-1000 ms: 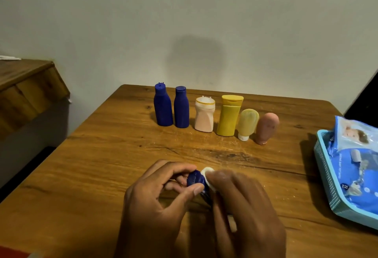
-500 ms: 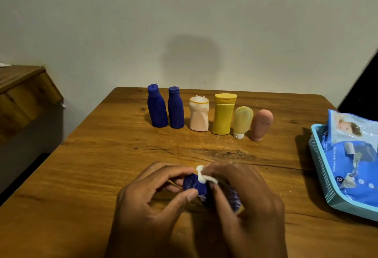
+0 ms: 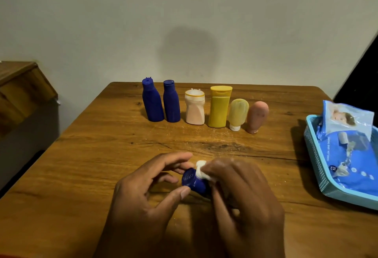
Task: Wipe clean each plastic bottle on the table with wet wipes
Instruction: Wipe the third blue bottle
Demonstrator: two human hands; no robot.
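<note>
Nearest to the camera, the left hand (image 3: pixel 149 192) holds a small dark blue bottle (image 3: pixel 194 182) lying on its side just above the surface (image 3: pixel 86 165), with thumb and fingers pinching it near the cap end. The right hand (image 3: pixel 241 194) presses a white wet wipe (image 3: pixel 202 172) against the top of this bottle, its fingers curled around the wipe. I judge that the step in hand is the wiping of this one bottle, around its cap. The next move probably needs the left hand to turn the bottle, so the wipe can reach the hidden side.

Further back, six bottles stand in a row: two dark blue bottles (image 3: pixel 152 102), a pale pink one (image 3: pixel 194 108), a yellow one (image 3: pixel 219 107), a pale yellow tube (image 3: pixel 238 113) and a pink tube (image 3: pixel 256 116). I cannot tell which of them are already clean. At the right edge, a turquoise basket (image 3: pixel 315 159) holds the wet wipes pack (image 3: pixel 351 155)
</note>
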